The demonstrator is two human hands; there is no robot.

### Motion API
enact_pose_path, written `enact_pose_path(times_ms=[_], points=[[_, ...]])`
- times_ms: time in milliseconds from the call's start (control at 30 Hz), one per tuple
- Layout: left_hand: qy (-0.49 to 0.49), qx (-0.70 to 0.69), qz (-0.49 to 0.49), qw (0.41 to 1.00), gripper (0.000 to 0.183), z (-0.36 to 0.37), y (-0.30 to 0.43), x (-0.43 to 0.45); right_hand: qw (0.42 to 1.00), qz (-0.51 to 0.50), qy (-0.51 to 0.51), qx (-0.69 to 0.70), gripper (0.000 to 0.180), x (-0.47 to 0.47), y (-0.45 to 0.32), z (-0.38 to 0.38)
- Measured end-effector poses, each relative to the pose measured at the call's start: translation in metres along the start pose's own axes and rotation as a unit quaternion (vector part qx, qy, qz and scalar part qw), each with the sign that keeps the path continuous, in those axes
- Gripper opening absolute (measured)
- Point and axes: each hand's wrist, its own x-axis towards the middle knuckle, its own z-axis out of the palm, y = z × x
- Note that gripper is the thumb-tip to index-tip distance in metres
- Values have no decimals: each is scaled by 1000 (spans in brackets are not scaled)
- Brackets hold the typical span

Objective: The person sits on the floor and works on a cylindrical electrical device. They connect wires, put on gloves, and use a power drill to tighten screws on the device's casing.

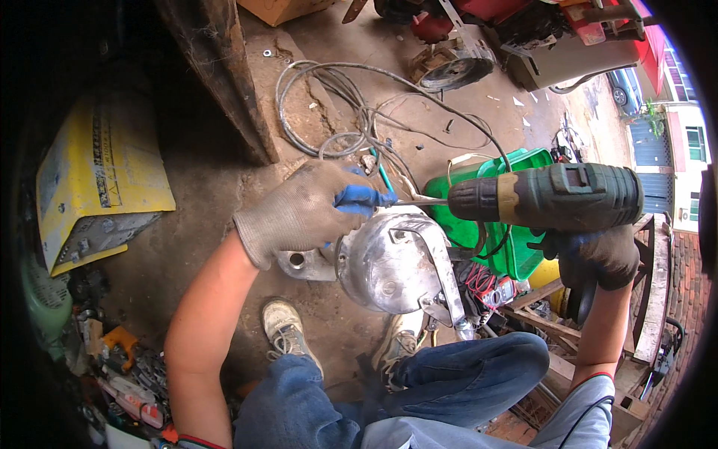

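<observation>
My left hand [308, 207], in a grey work glove with blue fingertips, is closed around the tip end of a long thin metal bit [426, 202]. What sits at the bit's very end is hidden by the fingers. The bit runs level out of the chuck of a dark green power drill [572, 193]. My right hand [600, 258], also gloved, grips the drill's handle from below. Just under the bit stands a round, scuffed silver metal housing [387, 269] with a strap-like handle and a side lug. It rests between my shoes, partly covered by my left hand.
Behind the housing are a green plastic bin [524, 252] and a coiled grey cable [286, 120]. A multimeter [499, 294] with red leads lies right. A yellow machine case [123, 174] and a wooden post [224, 73] stand left. Mixed tools [129, 387] crowd the lower left.
</observation>
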Motion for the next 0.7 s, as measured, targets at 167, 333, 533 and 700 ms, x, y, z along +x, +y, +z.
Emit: enact_pose_path(times_ms=[167, 333, 533, 700], points=[[-49, 136, -32, 989, 33, 0, 3, 1, 993, -31, -33, -105, 65, 15, -14, -12], [-34, 177, -14, 984, 34, -1, 3, -2, 920, -198, -8, -338, 58, 27, -34, -14], [59, -115, -110, 986, 33, -5, -9, -10, 906, -290, -53, -302, 57, 36, -75, -31], [94, -420, -165, 887, 21, 21, -60, -15, 882, -326, -133, -313, 60, 61, -95, -41]])
